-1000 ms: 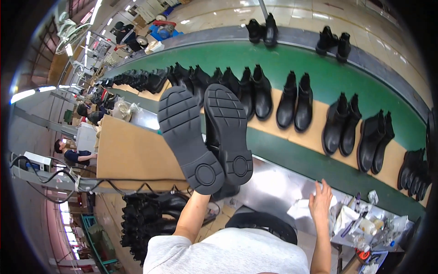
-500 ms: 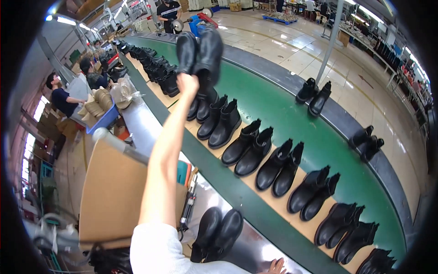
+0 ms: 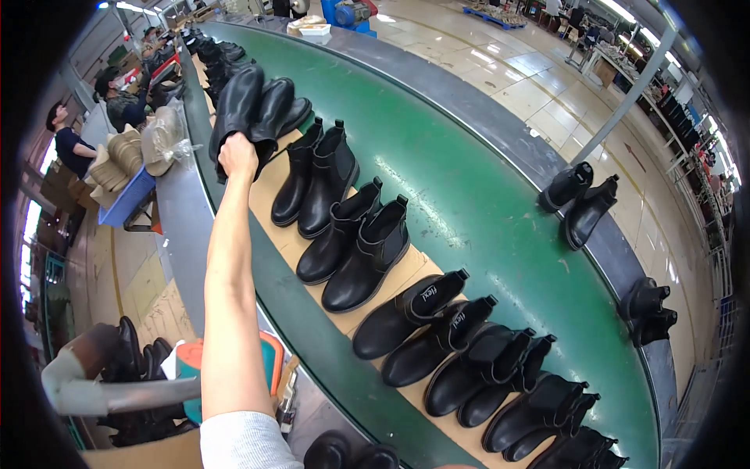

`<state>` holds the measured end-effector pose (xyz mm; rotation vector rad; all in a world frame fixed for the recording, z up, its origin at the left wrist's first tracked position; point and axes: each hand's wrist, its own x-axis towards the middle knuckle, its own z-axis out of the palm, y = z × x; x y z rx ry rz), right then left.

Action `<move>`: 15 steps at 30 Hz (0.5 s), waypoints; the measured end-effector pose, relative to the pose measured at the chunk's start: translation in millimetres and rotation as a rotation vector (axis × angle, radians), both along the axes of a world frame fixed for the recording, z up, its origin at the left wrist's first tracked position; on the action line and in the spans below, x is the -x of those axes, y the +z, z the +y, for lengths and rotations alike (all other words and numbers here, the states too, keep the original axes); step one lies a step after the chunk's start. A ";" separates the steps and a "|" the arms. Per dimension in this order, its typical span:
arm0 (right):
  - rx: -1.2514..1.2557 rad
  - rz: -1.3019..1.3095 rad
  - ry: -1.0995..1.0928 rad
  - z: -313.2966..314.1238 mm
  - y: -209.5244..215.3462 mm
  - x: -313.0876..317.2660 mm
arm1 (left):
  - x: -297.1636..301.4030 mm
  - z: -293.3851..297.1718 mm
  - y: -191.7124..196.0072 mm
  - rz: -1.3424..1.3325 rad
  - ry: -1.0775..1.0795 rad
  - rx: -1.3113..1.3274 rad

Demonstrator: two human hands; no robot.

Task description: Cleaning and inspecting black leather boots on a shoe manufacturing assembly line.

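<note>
My left hand (image 3: 237, 156) is closed around the upper shafts of a pair of black ankle boots (image 3: 240, 98), whose toes point away from me. The arm reaches over the near side of the green conveyor belt (image 3: 437, 195). Just right of the held boots, a pair of black ankle boots (image 3: 332, 184) stands upright on tan board (image 3: 424, 264). More pairs, among them black boots (image 3: 363, 262), run in a row toward the lower right. Of my right hand (image 3: 458, 467), only a sliver shows at the lower edge; its fingers are hidden.
Two pairs of boots (image 3: 591, 211) rest on the belt's grey far rim. Below my arm are an orange-and-teal container (image 3: 273, 359), a brush (image 3: 287, 391) and two boot toes (image 3: 328, 451). A blue bin (image 3: 129, 194) and co-workers (image 3: 74, 144) are at left.
My left hand has lowered the held boots toward the row on the belt. The view has shifted, and my right hand has mostly slipped out at the lower edge.
</note>
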<state>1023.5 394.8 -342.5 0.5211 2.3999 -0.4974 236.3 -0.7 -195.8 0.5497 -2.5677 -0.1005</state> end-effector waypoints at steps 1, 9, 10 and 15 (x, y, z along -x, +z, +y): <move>0.020 -0.002 -0.004 2.3 0.6 11.7 | 14.0 0.7 -12.4 -0.050 -0.016 -0.005; 0.193 -0.089 -0.091 -11.6 70.4 85.4 | 75.2 -44.7 -44.3 -0.288 -0.381 -0.552; 0.191 -0.097 -0.112 -13.1 77.4 99.5 | 65.6 -21.5 -45.5 -0.345 -0.401 -0.796; 0.308 -0.055 -0.162 -8.1 118.9 172.0 | 83.7 -8.5 -61.7 -0.400 -0.137 -0.013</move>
